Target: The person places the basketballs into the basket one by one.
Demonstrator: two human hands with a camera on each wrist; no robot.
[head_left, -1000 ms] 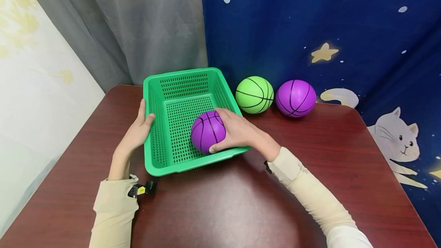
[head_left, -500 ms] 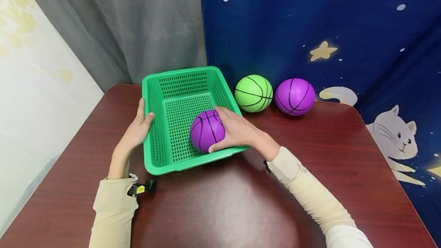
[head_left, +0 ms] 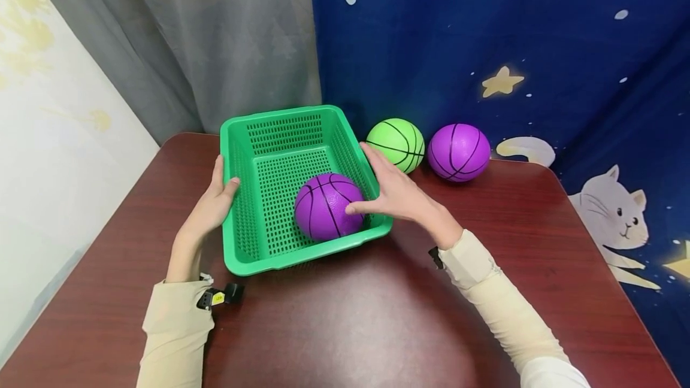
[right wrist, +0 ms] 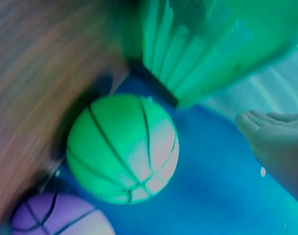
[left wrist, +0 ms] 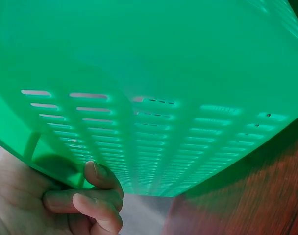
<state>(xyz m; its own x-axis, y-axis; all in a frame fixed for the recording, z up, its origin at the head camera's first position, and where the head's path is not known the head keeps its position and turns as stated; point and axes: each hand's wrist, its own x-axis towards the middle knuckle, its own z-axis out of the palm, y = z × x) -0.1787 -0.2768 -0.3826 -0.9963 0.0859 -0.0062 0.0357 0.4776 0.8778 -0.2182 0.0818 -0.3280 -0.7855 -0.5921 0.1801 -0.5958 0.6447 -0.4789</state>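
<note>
A green plastic basket (head_left: 302, 258) with slotted walls stands on the table. My left hand (head_left: 209, 207) grips its left rim, thumb over the inside; the left wrist view shows curled fingers (left wrist: 104, 176) against the outer wall. In the basket's front right corner lies a small purple basketball (head_left: 319, 211). Over the right rim is my right hand (head_left: 399, 191), fingers straight and spread, its thumb overlapping the purple ball in the head view. Just past the fingertips is a light green basketball (head_left: 396, 136), which the right wrist view shows apart from the open hand.
Another purple basketball (head_left: 459, 152) sits right of the green one at the table's back edge. Behind the reddish-brown table (head_left: 345, 328) hang a grey curtain (head_left: 259, 29) and a blue one (head_left: 431, 35) with stars and a cat.
My right hand has let go of the purple ball in the basket and moved right and back, fingers opening. The left hand keeps its grip on the rim.
</note>
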